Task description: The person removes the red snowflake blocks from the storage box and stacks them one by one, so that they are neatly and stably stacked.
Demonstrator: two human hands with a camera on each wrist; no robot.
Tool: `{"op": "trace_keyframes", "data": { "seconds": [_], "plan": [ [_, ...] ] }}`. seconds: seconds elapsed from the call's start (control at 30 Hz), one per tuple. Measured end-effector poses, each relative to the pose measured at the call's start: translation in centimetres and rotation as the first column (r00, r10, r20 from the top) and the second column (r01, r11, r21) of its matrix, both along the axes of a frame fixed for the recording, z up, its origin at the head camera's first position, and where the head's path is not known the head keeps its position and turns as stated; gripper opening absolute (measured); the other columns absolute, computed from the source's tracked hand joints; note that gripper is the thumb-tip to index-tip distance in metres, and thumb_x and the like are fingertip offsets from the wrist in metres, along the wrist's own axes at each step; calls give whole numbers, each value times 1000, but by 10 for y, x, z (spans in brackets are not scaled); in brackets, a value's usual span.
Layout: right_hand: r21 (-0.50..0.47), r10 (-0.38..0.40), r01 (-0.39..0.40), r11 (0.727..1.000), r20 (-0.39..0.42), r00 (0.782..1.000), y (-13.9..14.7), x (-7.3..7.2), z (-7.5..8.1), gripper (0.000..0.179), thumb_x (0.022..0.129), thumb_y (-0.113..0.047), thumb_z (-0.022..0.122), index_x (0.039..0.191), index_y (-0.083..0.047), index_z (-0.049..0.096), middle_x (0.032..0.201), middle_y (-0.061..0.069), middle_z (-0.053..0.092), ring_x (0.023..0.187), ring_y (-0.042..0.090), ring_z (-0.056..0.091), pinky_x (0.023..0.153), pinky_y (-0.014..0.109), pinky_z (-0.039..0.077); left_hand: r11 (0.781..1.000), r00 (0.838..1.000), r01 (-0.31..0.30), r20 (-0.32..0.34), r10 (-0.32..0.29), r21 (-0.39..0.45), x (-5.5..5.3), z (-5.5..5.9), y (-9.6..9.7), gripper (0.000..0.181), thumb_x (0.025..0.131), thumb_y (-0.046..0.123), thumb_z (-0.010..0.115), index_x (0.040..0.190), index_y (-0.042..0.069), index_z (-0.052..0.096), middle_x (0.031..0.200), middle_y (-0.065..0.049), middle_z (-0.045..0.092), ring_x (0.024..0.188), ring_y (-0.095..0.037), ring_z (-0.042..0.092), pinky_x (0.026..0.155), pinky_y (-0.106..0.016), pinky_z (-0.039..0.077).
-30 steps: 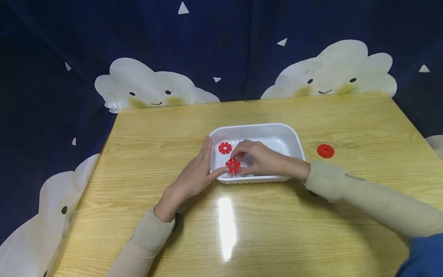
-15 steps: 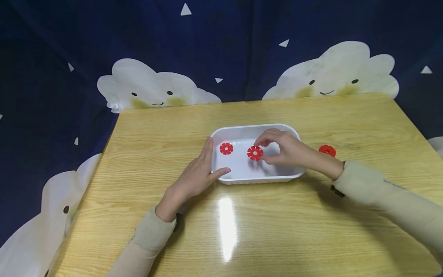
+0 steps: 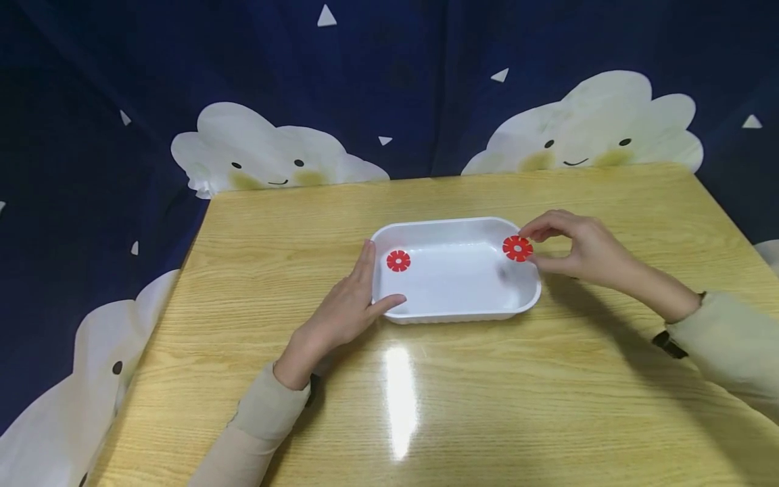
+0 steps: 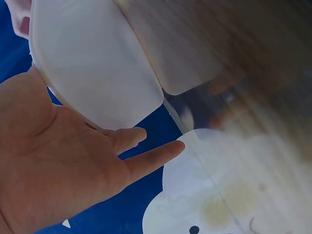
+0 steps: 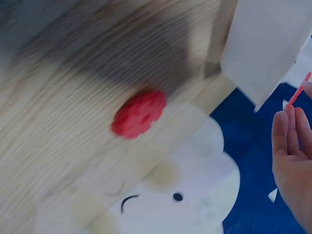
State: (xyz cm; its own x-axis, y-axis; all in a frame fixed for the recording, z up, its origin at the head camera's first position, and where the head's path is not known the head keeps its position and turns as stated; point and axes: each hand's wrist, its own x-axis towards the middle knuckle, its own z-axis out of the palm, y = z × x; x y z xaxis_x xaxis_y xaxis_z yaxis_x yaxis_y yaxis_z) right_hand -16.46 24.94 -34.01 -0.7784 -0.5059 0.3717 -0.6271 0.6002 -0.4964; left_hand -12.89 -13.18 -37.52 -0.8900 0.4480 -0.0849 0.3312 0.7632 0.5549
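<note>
In the head view, my right hand pinches a red notched plastic disc with a centre hole, its edge between thumb and fingers. The disc is raised above the right end of a white plastic tray. My left hand rests at the tray's left end, straight fingers along the outer wall and thumb over the near corner. A second red disc lies flat inside the tray on the left. The right wrist view shows more red notched plastic, thick-looking, on the table right of the tray; my right hand hides it in the head view.
The tray stands on a wood-grain table. Behind and to the left hangs a dark blue cloth with printed clouds and small white triangles.
My right hand has lifted the red disc from the tray's left part and carried it rightward to the right rim. The left hand and tray have stayed in place.
</note>
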Motion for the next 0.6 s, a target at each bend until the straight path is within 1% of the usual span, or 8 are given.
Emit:
{"op": "trace_keyframes", "data": {
  "seconds": [0.13, 0.27, 0.4, 0.6],
  "plan": [
    [26, -91, 90, 996, 22, 996, 15, 4, 5, 46, 66, 4, 87, 108, -6, 70, 102, 2, 69, 88, 6, 59, 86, 5, 38, 1000, 1000, -4, 6, 4, 5, 0, 0, 0, 103, 94, 62, 50, 155, 3, -8, 163, -13, -7, 148, -20, 5, 117, -36, 15],
    [40, -146, 145, 989, 24, 989, 33, 6, 2, 47, 65, 6, 86, 108, -4, 69, 102, 4, 68, 89, -3, 55, 84, 3, 36, 1000, 1000, -2, 7, 2, 11, 0, 1, 0, 103, 94, 62, 50, 155, 3, -9, 163, -13, -8, 148, -20, 4, 117, -36, 15],
    [39, -191, 189, 981, 39, 981, 52, 7, -6, 45, 66, 8, 84, 107, -1, 68, 100, 8, 68, 88, -8, 54, 81, 2, 37, 1000, 1000, -2, 11, 2, 13, 0, 1, 0, 103, 94, 62, 50, 155, 3, -9, 163, -12, -8, 148, -20, 4, 117, -36, 15],
    [67, -257, 252, 965, 79, 963, 75, 8, -26, 41, 68, 6, 84, 106, 1, 69, 99, 14, 70, 85, -11, 53, 76, 2, 38, 1000, 1000, -11, 26, 10, 10, 0, 1, 0, 103, 94, 62, 50, 155, 5, -10, 162, -8, -11, 147, -19, 4, 117, -36, 14]
  ]
}}
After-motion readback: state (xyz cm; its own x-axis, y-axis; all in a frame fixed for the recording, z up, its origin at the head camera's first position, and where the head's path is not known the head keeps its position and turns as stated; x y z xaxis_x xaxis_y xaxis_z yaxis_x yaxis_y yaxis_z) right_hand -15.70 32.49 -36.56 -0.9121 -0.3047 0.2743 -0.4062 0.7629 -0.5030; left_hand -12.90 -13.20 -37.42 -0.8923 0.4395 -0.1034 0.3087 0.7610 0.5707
